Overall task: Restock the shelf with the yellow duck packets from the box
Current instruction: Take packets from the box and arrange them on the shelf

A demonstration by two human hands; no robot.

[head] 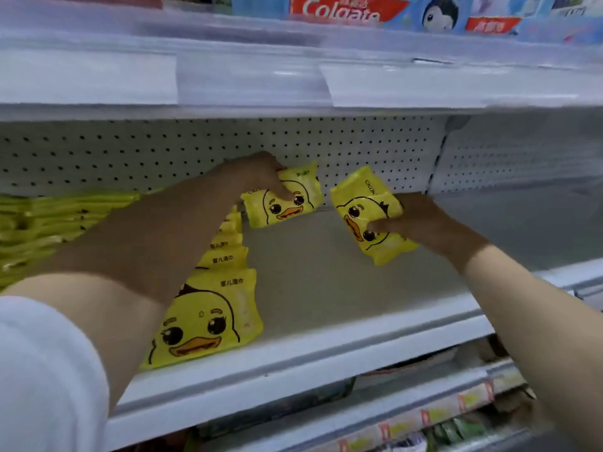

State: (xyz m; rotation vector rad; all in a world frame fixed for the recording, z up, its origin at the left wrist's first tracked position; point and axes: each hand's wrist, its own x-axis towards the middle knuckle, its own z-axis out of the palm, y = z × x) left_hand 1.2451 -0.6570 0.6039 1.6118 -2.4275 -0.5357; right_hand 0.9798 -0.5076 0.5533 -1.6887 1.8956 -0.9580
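A white pegboard panel [195,148] stands behind, Colgate boxes [339,9] above and blurred, perhaps packaged, goods [456,429] below.

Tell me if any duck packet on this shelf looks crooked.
Yes: the duck packet held in the right hand is tilted, its duck face turned sideways, unlike the upright front-facing row at the left.

The packets [208,321] were yellow, each with a black-outlined duck face and orange beak. The shelf [342,288] was white; the pegboard [163,148] white with black dots. At 12 o'clock, a red carton [342,9] bore white lettering.
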